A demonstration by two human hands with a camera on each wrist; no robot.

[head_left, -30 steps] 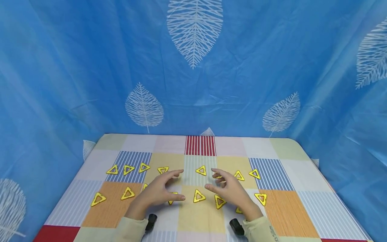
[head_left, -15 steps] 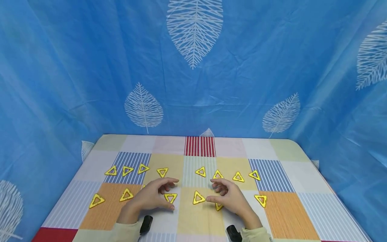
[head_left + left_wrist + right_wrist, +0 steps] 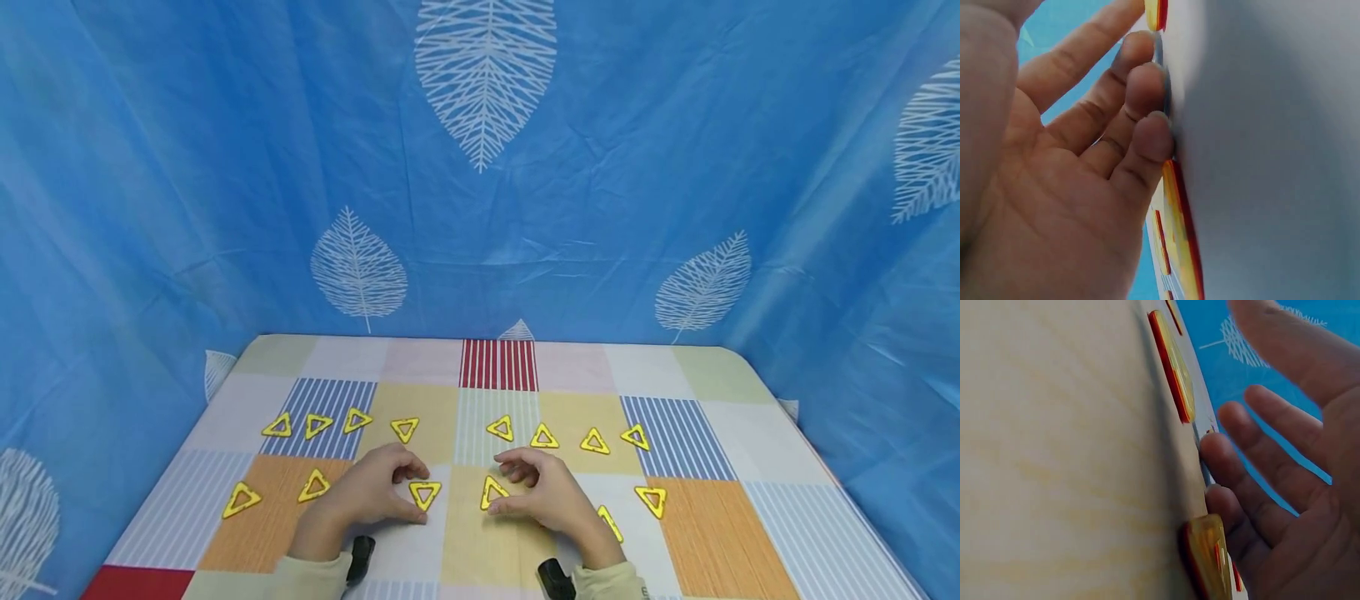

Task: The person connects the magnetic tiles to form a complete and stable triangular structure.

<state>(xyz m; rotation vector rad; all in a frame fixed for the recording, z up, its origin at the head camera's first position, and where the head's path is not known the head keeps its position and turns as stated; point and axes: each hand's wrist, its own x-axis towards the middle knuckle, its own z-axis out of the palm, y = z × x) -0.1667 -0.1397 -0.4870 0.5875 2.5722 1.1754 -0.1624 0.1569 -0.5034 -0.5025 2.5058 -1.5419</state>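
Note:
My left hand (image 3: 365, 493) is just left of a yellow hollow triangle piece (image 3: 425, 484), thumb and index finger spread toward its left side. In the left wrist view its fingers (image 3: 1147, 87) bend loosely, the fingertips close to the tabletop, with a yellow piece (image 3: 1155, 14) by the index fingertip. My right hand (image 3: 551, 500) reaches over another yellow triangle (image 3: 486, 492), its thumb covering the lower right part. The right wrist view has this hand's fingers (image 3: 1241, 450) relaxed and apart, with a red-edged yellow piece (image 3: 1174, 369) lying flat. Neither hand visibly grips anything.
More yellow triangles lie in a back row, such as one at left (image 3: 277, 425) and one at right (image 3: 636, 437). Others flank the hands, including a triangle (image 3: 242, 500) and another (image 3: 651, 501). Patchwork cloth (image 3: 420, 367) covers the table; a blue curtain (image 3: 480, 250) stands behind.
My left hand has lowered, its thumb and index drawing closer together. The right hand has shifted left until its thumb overlaps the triangle, uncovering a piece on its right. The triangles stay in place.

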